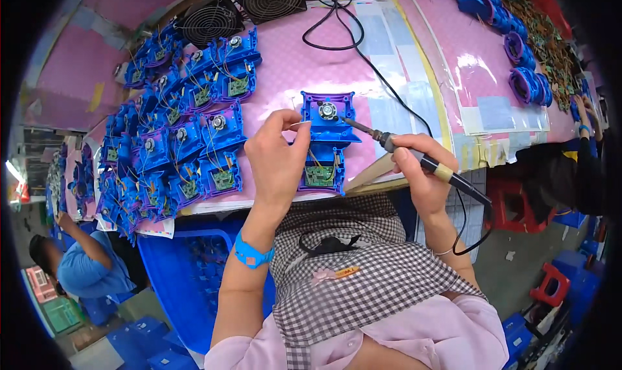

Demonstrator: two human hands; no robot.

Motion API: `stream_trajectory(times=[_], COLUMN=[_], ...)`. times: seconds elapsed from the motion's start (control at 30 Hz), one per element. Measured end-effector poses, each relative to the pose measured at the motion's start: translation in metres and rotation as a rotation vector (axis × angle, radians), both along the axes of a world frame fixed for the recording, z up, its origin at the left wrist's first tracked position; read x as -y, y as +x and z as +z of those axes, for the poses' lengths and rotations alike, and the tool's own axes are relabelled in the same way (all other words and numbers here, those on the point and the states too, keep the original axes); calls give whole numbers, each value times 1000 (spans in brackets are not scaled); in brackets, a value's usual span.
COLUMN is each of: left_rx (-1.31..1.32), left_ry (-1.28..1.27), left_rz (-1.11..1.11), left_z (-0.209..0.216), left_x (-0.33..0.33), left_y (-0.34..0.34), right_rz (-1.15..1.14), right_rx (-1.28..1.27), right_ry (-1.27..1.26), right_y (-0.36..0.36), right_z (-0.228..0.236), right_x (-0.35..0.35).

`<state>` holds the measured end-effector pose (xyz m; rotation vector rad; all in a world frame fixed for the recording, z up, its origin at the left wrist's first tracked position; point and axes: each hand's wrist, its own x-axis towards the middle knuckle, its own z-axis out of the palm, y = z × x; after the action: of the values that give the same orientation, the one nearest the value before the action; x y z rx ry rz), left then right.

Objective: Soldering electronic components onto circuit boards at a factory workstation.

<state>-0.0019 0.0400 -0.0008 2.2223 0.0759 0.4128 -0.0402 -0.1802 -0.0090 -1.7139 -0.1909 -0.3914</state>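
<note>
A soldering iron (466,187) with a dark handle and a yellow band is gripped in my right hand (424,176). Its tip reaches the round silver speaker (328,110) in a blue plastic housing (334,133) on the table in front of me. My left hand (278,159), fingers pinched, holds a thin wire (299,123) that points toward the speaker; its kind is hard to make out. Below the speaker, the housing's lower part holds a green circuit board (319,176), with thin wires running up from it.
Rows of similar blue housings (181,137) crowd the table's left side. Two black fans (272,0) stand at the back. The iron's black cord (389,84) crosses the table. Blue ring-shaped parts (528,85) lie far right. A blue crate (175,273) sits below the left edge.
</note>
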Motion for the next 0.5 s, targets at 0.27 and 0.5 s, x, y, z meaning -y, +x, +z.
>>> stream_trajectory(times=[0.27,0.5], left_rx=[24,12], left_ry=[13,52], left_rz=[-182,-216], left_z=[-5,-9], left_x=[8,8], left_y=[2,4], right_rz=[80,73], right_rx=[-36,-41], right_ry=[-68,-57], right_y=[5,10], right_z=[4,-2], right_x=[-14,-18])
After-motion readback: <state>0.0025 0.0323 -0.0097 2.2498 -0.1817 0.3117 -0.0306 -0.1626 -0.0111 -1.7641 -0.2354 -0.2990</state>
